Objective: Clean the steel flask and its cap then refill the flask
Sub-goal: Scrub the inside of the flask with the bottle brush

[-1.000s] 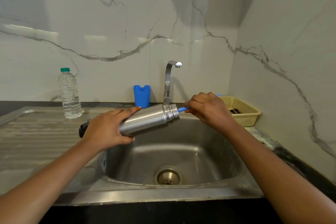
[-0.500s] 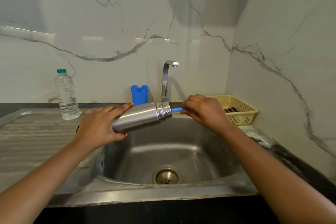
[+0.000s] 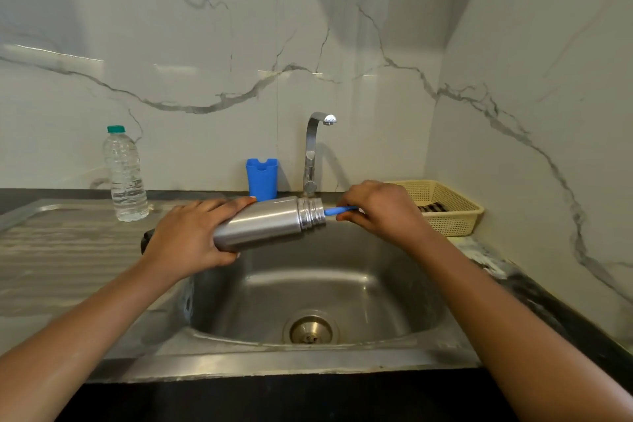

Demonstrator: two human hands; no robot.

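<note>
- The steel sink (image 3: pixel 342 288) took up the middle of the view, its basin bare down to the round drain (image 3: pixel 311 330), with the ribbed draining board (image 3: pixel 68 250) running off to the left and a dark surface (image 3: pixel 561 312) along the right.
- The tap (image 3: pixel 313 151) rose behind the basin, its spout curved toward the right.
- A yellow basket (image 3: pixel 455 212) sat at the back right; something dark lay in it, too small to tell.
- A clear plastic bottle (image 3: pixel 125 175) with a green top stood upright on the draining board, and a blue holder (image 3: pixel 261 178) stood by the wall beside the tap.
- The steel flask (image 3: pixel 270 222) was held above the left part of the basin, tilted, its threaded open mouth pointing right and slightly up; the body was brushed and plain, its base hidden in the palm.
- The left hand (image 3: pixel 188 236) had its grip clamped round the lower flask body.
- The right hand (image 3: pixel 383 209) had its grip closed on a blue handle (image 3: pixel 337 210) whose far end went into the flask mouth, so its head was out of sight.
- A small black thing (image 3: pixel 147 239) showed just behind the left hand, mostly covered; what it was could not be told.
</note>
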